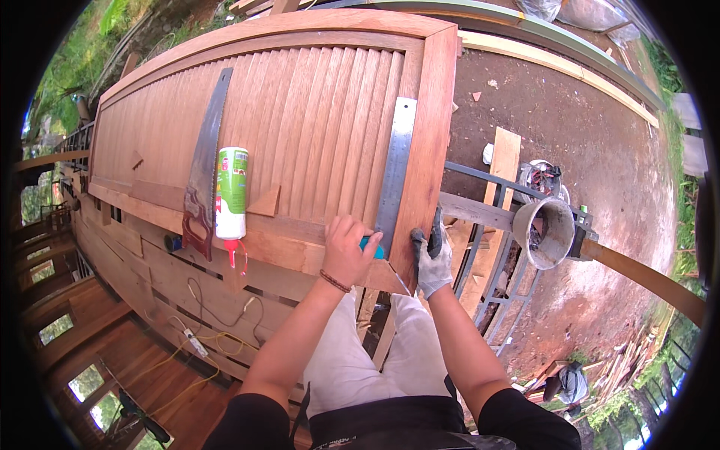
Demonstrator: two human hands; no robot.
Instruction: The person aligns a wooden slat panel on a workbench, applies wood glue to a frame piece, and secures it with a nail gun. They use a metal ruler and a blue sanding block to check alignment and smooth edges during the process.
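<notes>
A louvered wooden door panel (315,105) lies flat in front of me. Near its closest right corner my left hand (349,244), bare with a beaded bracelet, is closed around a teal-handled tool (373,246). A thin metal strip, apparently its blade, slants from there across the corner. My right hand (433,259), in a grey and black work glove, grips the outer edge of the frame; some of its fingers are hidden. A steel ruler (395,157) lies along the frame's right rail, its near end beside the teal handle.
A handsaw (206,157), a white and green glue bottle (232,191) and a triangular wood offcut (266,201) lie on the panel. A bucket (544,232) stands right, near metal bars and planks (504,161). Cords and a power strip (196,343) are at lower left.
</notes>
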